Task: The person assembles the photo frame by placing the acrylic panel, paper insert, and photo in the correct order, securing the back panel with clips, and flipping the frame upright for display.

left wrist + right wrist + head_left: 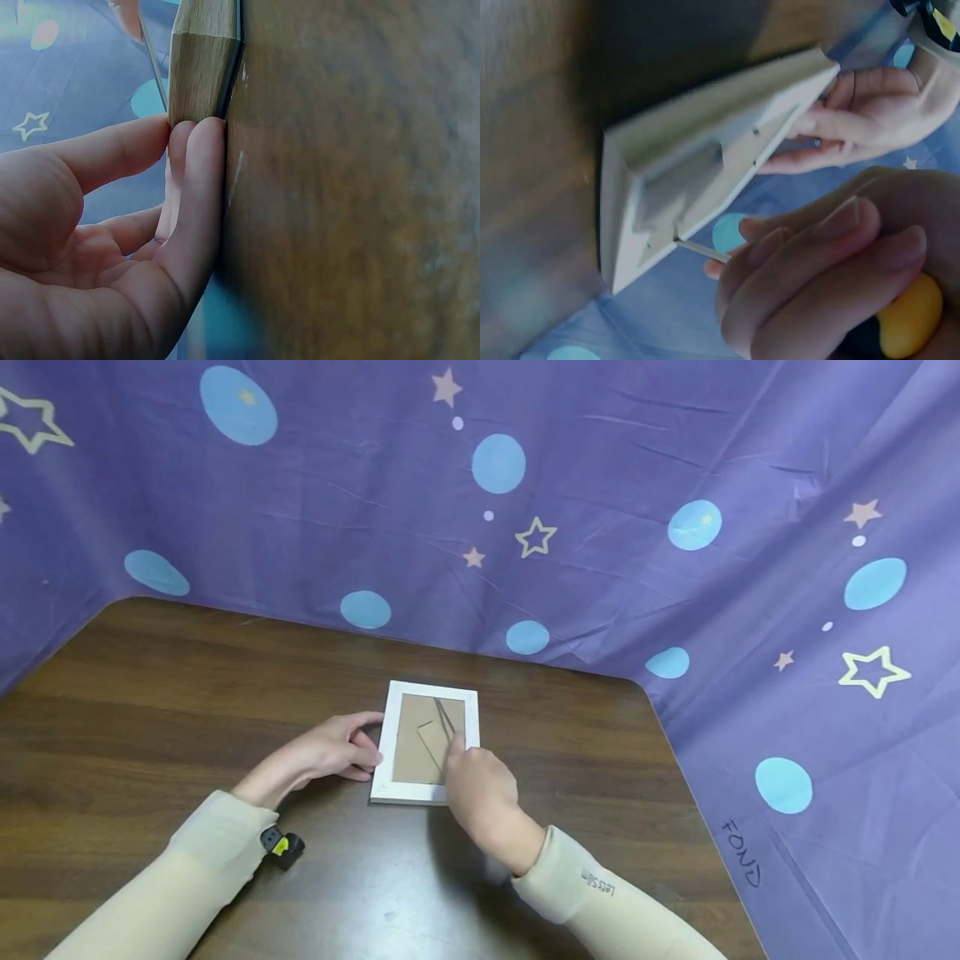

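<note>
A white picture frame (429, 792) lies on the table with its brown backing board (408, 758) facing up. My left hand (326, 750) is at the frame's left side, thumb and fingertips pressing against the outer edge, which shows pale wood grain in the left wrist view. In my right hand (482, 787) I grip a screwdriver (917, 316) by its yellow and black handle. Its thin metal shaft slants down, and in the right wrist view the tip meets the border between backing and frame, near a small dark metal tab (649, 246). A thin dark-lined outline crosses the backing.
Around the frame extends a brown wooden table (187, 693). Purple cloth (360, 510) with stars and blue ovals hangs along its back and right sides. A black and yellow device (282, 847) is at my left sleeve's cuff.
</note>
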